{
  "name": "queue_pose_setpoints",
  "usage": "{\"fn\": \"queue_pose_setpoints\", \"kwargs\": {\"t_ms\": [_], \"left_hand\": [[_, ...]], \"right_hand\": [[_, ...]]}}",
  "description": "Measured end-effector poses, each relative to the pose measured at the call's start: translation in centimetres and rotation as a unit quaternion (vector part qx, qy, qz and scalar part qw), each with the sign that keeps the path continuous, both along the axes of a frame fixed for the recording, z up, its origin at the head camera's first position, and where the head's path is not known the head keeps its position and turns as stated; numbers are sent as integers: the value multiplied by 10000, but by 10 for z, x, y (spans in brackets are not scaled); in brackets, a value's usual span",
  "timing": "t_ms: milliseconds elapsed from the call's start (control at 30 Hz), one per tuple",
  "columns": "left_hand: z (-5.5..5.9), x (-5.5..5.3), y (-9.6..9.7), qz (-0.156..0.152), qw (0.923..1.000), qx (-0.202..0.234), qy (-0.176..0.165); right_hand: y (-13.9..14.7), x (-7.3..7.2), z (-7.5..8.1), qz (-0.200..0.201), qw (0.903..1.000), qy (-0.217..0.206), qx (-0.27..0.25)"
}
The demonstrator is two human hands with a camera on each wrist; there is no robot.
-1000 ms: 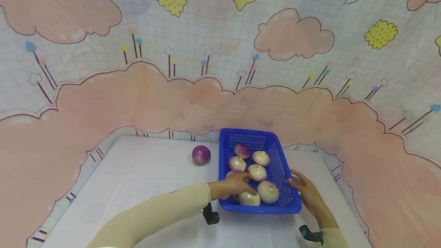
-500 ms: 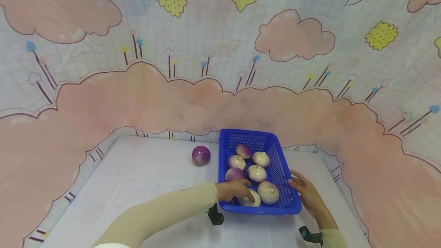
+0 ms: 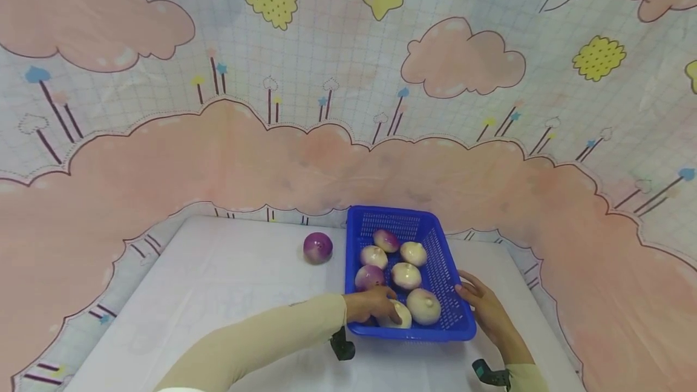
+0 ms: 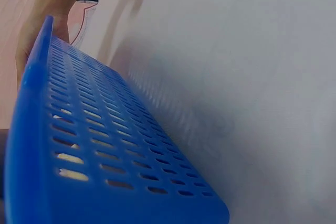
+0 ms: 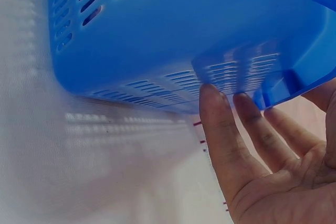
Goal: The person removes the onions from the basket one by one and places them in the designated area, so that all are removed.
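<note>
While Steadying a Blue Basket (image 3: 411, 334), Gripping a Pale Onion (image 3: 403, 316) Inside It

Reaching over the basket's left rim with the left hand (image 3: 373, 303). Holding the pale onion, low in the near left corner, between curled fingers and thumb, and partly covering it from above. Cannot tell from the left wrist view how far round it to place the fingertips, with the basket's slotted wall filling much of that side.

Touching the basket's outer right side with the right hand (image 3: 484, 307). Stretching those fingers (image 5: 220, 129) nearly straight and slightly apart against the perforated wall, as seen from the right wrist. Cannot tell whether to call the thumb hooked over the rim.

Can count seven onions in the basket, including the gripped one. Can see a purple onion (image 3: 369, 276) just beyond the left hand, a large cream onion (image 3: 425, 306) just right of the gripped one, a glossy white onion (image 3: 406, 276) near the middle and three more towards the far end.

Outside, can see a loose purple onion (image 3: 317, 248) left of the basket, apart from it, resting on a white table (image 3: 229, 289). Behind, can make out a printed backdrop (image 3: 327, 162) with pink clouds and a yellow star.
</note>
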State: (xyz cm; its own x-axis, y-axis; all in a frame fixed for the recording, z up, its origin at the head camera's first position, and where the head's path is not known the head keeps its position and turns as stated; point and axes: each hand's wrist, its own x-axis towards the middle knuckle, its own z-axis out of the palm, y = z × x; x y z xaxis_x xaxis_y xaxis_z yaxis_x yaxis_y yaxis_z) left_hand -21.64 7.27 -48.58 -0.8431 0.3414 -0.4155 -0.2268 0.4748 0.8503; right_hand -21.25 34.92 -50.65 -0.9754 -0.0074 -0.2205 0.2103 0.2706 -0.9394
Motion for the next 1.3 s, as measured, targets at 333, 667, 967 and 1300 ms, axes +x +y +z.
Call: {"fn": "queue_pose_setpoints", "kwargs": {"t_ms": [333, 667, 967, 1300], "left_hand": [[1, 4, 0, -34, 9996, 184, 201], [4, 9, -3, -103, 9982, 342, 476], [22, 5, -13, -184, 9964, 640, 523], [38, 2, -28, -206, 9930, 1135, 261]], "right_hand": [[2, -1, -3, 45, 10000, 35, 11], [4, -3, -6, 12, 10000, 17, -8], [2, -2, -4, 16, 10000, 26, -78], [-3, 1, 1, -19, 10000, -16, -20]]}}
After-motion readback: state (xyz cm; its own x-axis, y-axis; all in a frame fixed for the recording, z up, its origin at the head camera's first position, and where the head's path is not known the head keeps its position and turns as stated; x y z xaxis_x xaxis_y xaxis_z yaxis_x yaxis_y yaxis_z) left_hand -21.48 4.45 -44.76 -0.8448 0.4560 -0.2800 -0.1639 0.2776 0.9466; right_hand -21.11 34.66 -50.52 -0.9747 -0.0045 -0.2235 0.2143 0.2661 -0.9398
